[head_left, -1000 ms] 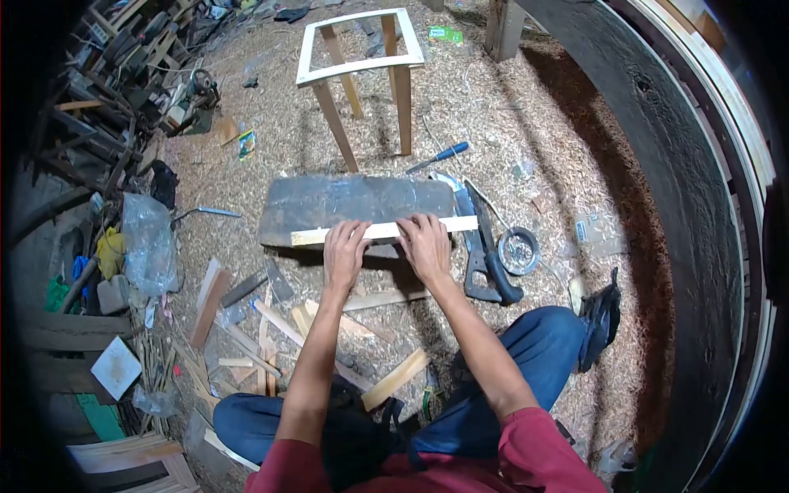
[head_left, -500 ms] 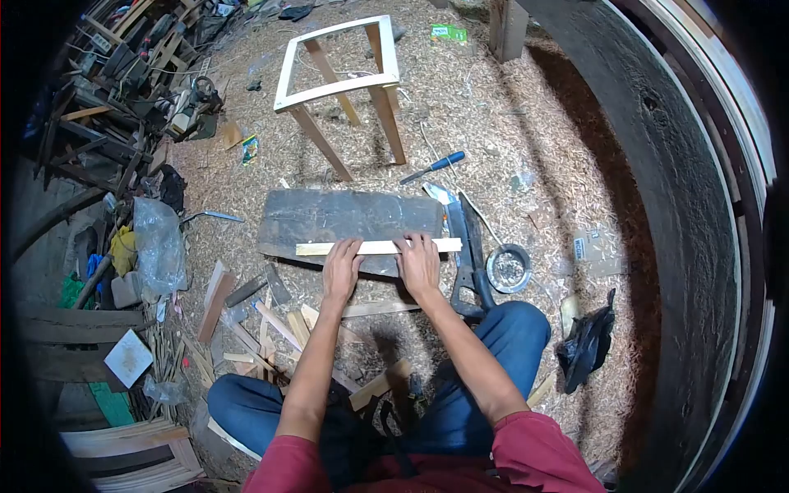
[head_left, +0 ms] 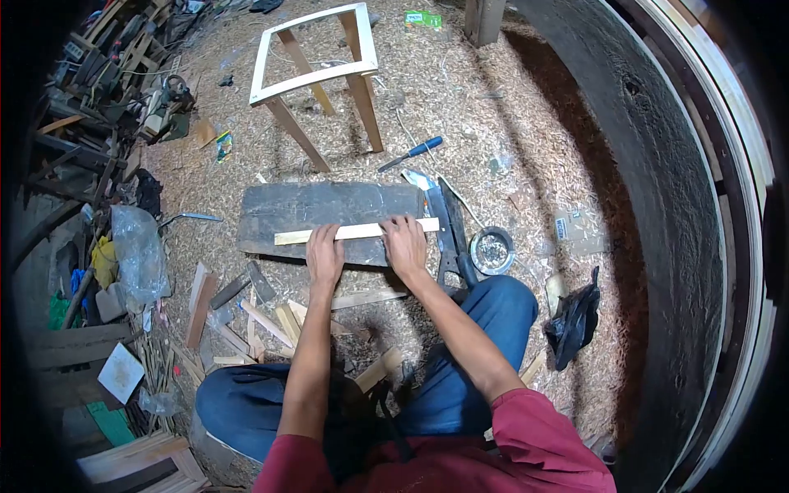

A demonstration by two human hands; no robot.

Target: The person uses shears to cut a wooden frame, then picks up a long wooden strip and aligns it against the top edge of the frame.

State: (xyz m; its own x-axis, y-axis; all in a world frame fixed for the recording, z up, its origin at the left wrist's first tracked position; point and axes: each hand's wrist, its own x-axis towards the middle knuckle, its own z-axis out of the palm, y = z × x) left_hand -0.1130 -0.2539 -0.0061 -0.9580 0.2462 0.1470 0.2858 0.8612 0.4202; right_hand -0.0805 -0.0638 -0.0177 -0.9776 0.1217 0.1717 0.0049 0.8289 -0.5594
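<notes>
A pale wooden strip lies across the front part of a dark, worn board, tilted slightly up to the right. My left hand is closed on the strip left of its middle, fingers over the top edge. Nearer the strip's right end, my right hand grips it the same way. Just right of the board are a handsaw and a round metal bowl holding small bits. A blue-handled chisel rests on the shavings behind the board.
A wooden stool frame stands beyond the board. Wood offcuts lie at the front left, near my knee. To the right are a black plastic bag and a large dark beam. Piled scrap wood fills the far left.
The view has shifted, so the surroundings sit a little further left and higher. The strip is now slightly tilted on the board, with both hands still on it.
</notes>
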